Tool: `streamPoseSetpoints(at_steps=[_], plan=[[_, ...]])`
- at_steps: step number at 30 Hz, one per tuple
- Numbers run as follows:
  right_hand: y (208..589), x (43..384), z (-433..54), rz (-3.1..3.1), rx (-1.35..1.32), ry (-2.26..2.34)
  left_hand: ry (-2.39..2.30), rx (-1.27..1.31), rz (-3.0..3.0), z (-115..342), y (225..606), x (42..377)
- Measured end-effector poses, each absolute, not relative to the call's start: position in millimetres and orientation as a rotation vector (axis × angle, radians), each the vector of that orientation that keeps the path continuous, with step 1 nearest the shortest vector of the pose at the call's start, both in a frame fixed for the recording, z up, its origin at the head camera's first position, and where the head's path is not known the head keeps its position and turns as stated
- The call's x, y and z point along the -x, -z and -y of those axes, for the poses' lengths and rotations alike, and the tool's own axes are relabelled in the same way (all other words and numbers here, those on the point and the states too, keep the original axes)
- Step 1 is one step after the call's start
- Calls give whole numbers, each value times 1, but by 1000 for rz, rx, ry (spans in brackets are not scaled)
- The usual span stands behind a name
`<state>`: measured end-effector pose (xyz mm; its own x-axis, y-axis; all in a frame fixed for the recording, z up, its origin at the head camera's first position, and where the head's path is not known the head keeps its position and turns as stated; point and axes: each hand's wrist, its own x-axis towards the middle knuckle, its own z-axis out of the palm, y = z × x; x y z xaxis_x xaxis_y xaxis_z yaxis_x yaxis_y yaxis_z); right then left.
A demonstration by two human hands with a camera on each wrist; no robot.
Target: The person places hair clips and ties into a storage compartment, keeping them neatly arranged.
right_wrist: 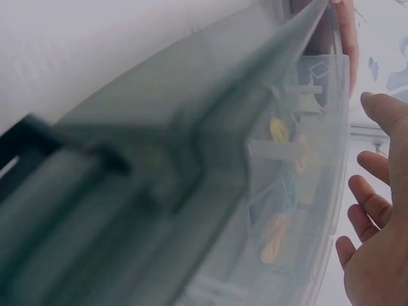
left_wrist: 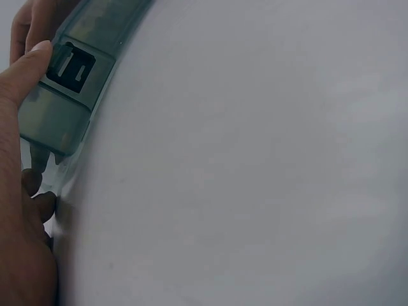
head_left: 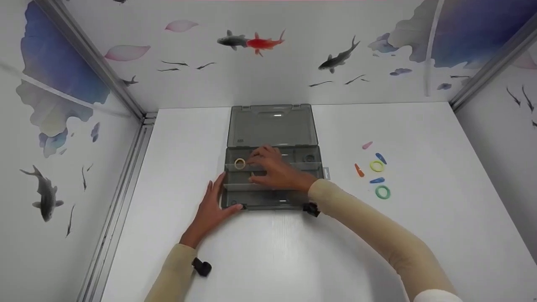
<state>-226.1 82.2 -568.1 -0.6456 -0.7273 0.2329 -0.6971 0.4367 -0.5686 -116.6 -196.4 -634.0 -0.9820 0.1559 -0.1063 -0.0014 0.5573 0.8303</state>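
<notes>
A grey see-through compartment box point(head_left: 289, 207) lies open on the table with its lid point(head_left: 272, 126) folded back toward the wall. My left hand point(head_left: 212, 212) grips its near left corner, thumb on the front edge and fingers along the side. In the left wrist view, that thumb point(left_wrist: 29, 67) rests beside the front latch point(left_wrist: 71, 67). My right hand point(head_left: 275, 170) reaches over the compartments from the right; its fingers point(right_wrist: 370, 197) are loosely bent and apart, with nothing seen between them. A yellow ring point(head_left: 240, 164) is near its fingertips. Something small and yellowish point(head_left: 252, 175) shows beside the thumb, partly hidden.
Right of the box lie a pink clip point(head_left: 367, 145), an orange clip point(head_left: 359, 170), a blue clip point(head_left: 381, 158), another blue clip point(head_left: 377, 180), a yellow ring point(head_left: 376, 166) and a green ring point(head_left: 382, 192). Printed wall panels point(head_left: 293, 79) enclose the table's back and sides.
</notes>
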Motion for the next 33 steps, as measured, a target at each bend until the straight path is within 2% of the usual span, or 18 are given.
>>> streamPoseSetpoints(at_steps=[9,23,33], plan=[[570,225,-115,-2654,1332,1137,-1413,-147,-2639,196,637,118],[583,211,-208,-2787,1127,1191,-1393,-163,-2655,195,639,120],[588,205,-272,-2889,774,1279,-1375,-148,-2657,195,636,118]])
